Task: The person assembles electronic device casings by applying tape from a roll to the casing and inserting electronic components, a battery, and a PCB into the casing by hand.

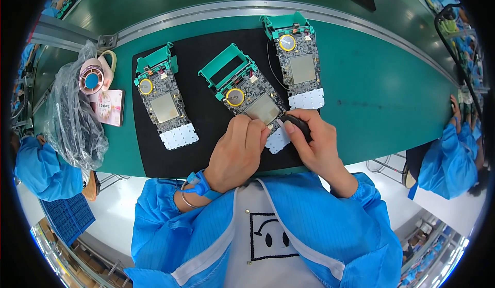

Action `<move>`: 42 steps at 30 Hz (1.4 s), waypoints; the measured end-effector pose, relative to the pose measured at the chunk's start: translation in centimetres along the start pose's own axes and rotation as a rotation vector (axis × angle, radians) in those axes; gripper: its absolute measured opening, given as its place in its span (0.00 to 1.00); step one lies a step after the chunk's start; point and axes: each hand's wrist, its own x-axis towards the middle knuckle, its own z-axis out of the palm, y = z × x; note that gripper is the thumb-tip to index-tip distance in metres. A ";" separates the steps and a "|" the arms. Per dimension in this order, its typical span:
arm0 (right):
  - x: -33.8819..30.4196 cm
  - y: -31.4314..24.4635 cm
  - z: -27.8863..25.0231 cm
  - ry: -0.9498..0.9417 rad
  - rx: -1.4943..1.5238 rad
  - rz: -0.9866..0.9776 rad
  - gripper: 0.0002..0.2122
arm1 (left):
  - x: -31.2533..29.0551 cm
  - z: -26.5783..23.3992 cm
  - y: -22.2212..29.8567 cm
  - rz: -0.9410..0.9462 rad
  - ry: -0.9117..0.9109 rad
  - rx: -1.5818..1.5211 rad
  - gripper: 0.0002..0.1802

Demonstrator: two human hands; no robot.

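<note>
Nearest the body, left hand (238,151) curled down on the near end of the middle circuit board (252,95), fingers (252,128) clenched loosely and pressing on the board just by its metal shield; blue wrist strap (200,185) on that wrist. Right hand (317,144) just right of the left, fingers grasping a small black tool (297,124), its tip touching the board's near edge above the white keypad (277,141). Middle circuit board lying tilted on the black mat (206,133), at the mat's centre, teal frame (227,69) at its far end, round gold coin cell (235,97) below the frame. Left of the middle board, apart from it, a second board (164,100) with same teal frame and white keypad, untouched. Right of and slightly beyond the middle board, a third board (299,61), also untouched, thin black wire running beside it. Mat on green counter (392,92). Far left of the mat, pink handheld fan (95,77), pink card-like packet (108,107) and a crumpled clear plastic bag (72,123). Beyond the mat, grey metal rail (206,12) along the counter's far edge. Other blue-sleeved persons at far left and far right edges.
</note>
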 end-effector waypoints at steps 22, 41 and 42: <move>2.3 0.2 -1.8 0.009 -0.319 -0.502 0.13 | 0.0 -2.4 -1.2 -0.446 0.137 -0.491 0.11; 3.3 -1.2 -0.5 -0.419 -0.337 -0.828 0.09 | 0.8 -1.5 -2.0 -0.684 0.000 -0.895 0.08; 3.0 -1.8 -0.3 -0.417 -0.513 -0.905 0.09 | 0.8 -1.5 -1.9 -0.674 0.010 -0.891 0.07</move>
